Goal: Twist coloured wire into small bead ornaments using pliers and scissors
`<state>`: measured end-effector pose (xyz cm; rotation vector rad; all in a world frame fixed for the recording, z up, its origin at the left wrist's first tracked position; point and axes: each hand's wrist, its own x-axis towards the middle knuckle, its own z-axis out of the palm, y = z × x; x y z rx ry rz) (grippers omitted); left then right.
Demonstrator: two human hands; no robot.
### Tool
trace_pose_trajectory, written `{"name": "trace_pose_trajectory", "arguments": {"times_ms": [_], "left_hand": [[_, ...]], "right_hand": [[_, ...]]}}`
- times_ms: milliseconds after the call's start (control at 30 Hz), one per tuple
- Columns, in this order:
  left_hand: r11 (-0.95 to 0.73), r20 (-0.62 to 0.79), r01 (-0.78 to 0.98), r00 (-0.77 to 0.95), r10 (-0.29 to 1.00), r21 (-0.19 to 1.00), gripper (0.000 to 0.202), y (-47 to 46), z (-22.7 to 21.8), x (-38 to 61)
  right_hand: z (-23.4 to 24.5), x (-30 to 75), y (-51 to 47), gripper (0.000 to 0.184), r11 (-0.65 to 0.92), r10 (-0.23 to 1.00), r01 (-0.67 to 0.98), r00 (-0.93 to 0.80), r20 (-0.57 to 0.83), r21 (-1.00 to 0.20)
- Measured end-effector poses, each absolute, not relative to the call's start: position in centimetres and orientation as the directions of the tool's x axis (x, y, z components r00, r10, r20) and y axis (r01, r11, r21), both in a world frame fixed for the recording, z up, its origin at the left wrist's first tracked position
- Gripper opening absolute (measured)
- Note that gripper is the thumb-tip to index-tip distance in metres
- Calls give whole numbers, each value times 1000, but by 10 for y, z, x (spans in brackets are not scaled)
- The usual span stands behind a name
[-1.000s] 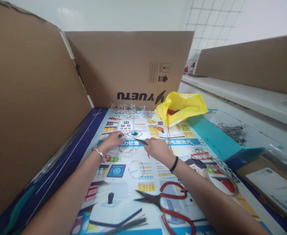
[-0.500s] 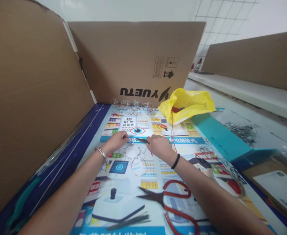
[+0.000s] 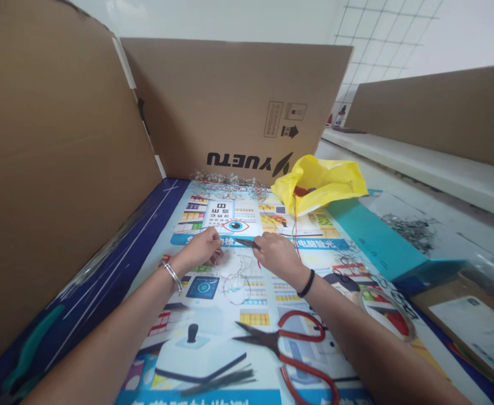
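Observation:
My right hand (image 3: 278,253) is wrapped round a small pliers-like tool (image 3: 247,243) whose dark pointed jaws face left; a bit of red shows under my fingers. My left hand (image 3: 205,246) has its fingers pinched together on a thin wire (image 3: 225,247), just left of the jaws. Fine loops of wire (image 3: 238,275) lie below and between my hands. Closer to me are red-handled scissors (image 3: 281,340), blades apart and pointing left. A bundle of short dark strips (image 3: 221,379) sits beside them.
A yellow bag (image 3: 323,180) with coloured cords trailing out stands at the back right. Tangled clear strands (image 3: 230,183) line the cardboard wall (image 3: 230,101). A tape roll (image 3: 388,312) is by my right forearm, an open box (image 3: 462,315) farther right. Turquoise-handled pliers (image 3: 34,349) lie lower left.
My left fingers have loosened a little and turned, with the fingertips now lower. The right hand and its tool stay almost in place. The view has shifted slightly.

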<state>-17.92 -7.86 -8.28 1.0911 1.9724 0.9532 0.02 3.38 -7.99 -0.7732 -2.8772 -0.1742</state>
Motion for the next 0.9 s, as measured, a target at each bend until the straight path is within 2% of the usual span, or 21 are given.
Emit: {"name": "trace_pose_trajectory", "arguments": {"times_ms": [300, 500, 900], "left_hand": [[338, -158, 418, -408, 899, 843, 10, -83, -84, -182], [327, -156, 420, -391, 907, 847, 10, -84, -85, -180], [336, -172, 414, -383, 907, 846, 12, -82, -86, -179]], "right_hand": [[-79, 0, 32, 21, 903, 400, 415, -907, 135, 109], [-80, 0, 31, 21, 909, 354, 377, -924, 146, 179], [-78, 1, 28, 21, 899, 348, 373, -927, 144, 231]]}}
